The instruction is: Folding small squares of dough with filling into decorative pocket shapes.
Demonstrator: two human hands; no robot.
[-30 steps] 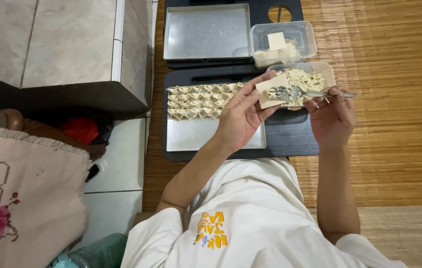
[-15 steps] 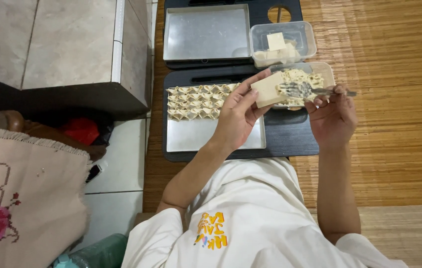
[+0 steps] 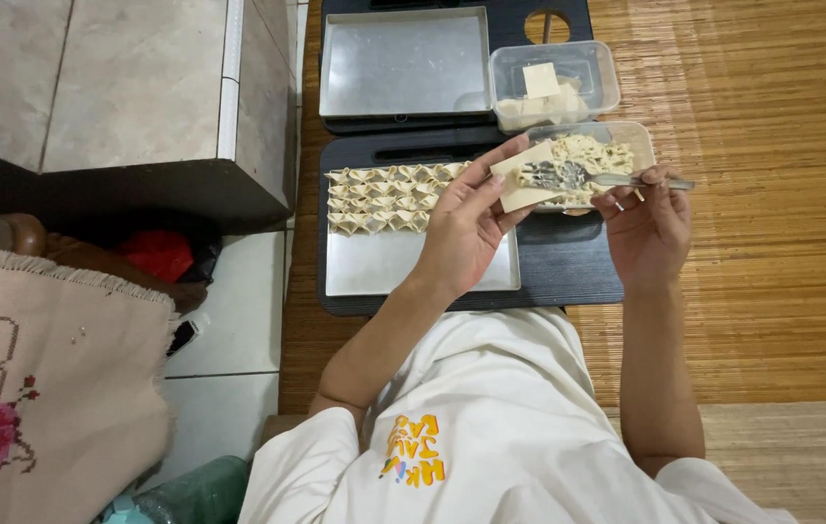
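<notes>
Home floor (bamboo mat (image 3: 772, 243)) — dumpling trays (image 3: 413, 262)

Two hands: left (image 3: 466, 228), right (image 3: 648, 228). Two metal trays: 12 o'clock (image 3: 403, 63), centre (image 3: 403, 264). Two clear tubs: 1 o'clock (image 3: 599, 73), below (image 3: 638, 141). One fork (image 3: 617, 180). One wrapper (image 3: 520, 189).

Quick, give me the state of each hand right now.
Left hand: holding a square dough wrapper on its fingers.
Right hand: closed on a metal fork, tines over the wrapper.
</notes>
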